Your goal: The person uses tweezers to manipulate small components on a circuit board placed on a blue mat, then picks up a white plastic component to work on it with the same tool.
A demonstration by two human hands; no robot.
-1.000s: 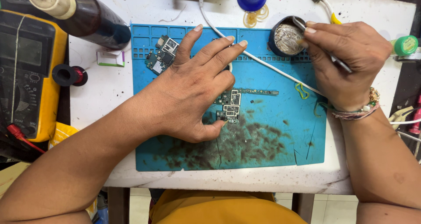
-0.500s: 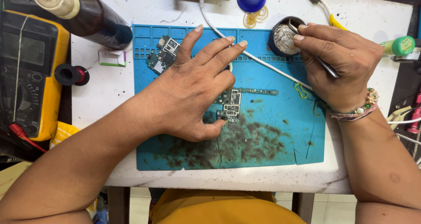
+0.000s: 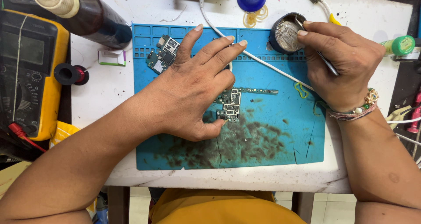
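Circuit board: lies flat on the blue mat, near its middle; its long axis runs roughly top to bottom in the head view, with a thin strip branching off to the right.
Left hand: palm down, fingers spread and pointing up-right, pressing on the board's left part; thumb at its lower edge.
Right hand: fingers pinched on a thin metal tool, whose shaft slants from lower right up-left, tip at the round tin.
Tin contents: a dull grey, crusted mass.
Second board: at the mat's upper left, apart from the hands.
White cable: crosses the mat diagonally, passing under both hands.
Mat edges: front part is smudged dark and cut; open blue room lies right of the board.
Bench left side: yellow multimeter, dark bottle, small black spool.
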